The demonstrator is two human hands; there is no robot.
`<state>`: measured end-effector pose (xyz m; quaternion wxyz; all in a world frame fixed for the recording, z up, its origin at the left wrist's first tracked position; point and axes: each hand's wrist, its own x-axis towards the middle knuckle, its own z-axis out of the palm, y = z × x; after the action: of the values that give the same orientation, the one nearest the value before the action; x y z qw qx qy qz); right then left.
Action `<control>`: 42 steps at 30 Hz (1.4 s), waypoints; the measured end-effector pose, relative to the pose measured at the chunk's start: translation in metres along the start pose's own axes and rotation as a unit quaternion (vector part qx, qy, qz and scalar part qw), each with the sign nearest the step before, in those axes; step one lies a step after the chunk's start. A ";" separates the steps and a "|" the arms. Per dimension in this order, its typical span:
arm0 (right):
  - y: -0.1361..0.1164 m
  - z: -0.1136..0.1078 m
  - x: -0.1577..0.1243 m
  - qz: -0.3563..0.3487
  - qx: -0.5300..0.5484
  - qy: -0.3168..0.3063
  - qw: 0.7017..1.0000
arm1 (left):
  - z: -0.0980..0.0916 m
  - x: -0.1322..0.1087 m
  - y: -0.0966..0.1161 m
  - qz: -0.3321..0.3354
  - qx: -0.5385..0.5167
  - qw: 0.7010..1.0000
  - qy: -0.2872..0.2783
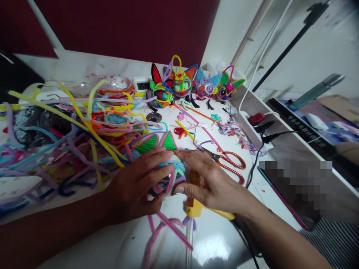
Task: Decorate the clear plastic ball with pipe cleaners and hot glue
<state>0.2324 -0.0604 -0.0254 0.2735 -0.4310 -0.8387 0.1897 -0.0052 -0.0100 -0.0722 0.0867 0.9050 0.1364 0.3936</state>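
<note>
Between my two hands sits a round pipe-cleaner ornament (178, 175) with green, pink-edged pointed ears (168, 142). My left hand (140, 179) wraps round its left side, fingers across the top and thumb low down. From the other side my right hand (214, 181) presses it, with the thumb at the lower right and the fingers at the top. Pink pipe cleaners (176, 231) trail from beneath the ornament toward me. A yellow glue gun (196, 210) lies under my right hand. The ornament's sides are partly hidden by my fingers.
Orange-handled scissors (231, 160) lie beyond my right hand. Loose pipe cleaners (84, 127) are heaped at the left. Several finished eared ornaments (181, 87) stand at the back. A phone (288, 201) and a black cord (254, 168) are on the right.
</note>
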 end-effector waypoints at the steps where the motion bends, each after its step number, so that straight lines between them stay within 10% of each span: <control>1: 0.000 0.000 0.000 0.001 -0.005 -0.002 1.000 | 0.000 0.000 0.000 0.000 0.000 1.000 -0.001; 42: -0.007 0.005 0.000 0.009 -0.053 -0.005 0.999 | 0.003 -0.004 -0.002 0.000 -0.029 1.000 0.002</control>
<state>0.2254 -0.0648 -0.0251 0.2445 -0.4513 -0.8450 0.1498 -0.0062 -0.0093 -0.0779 0.1125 0.9015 0.1248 0.3989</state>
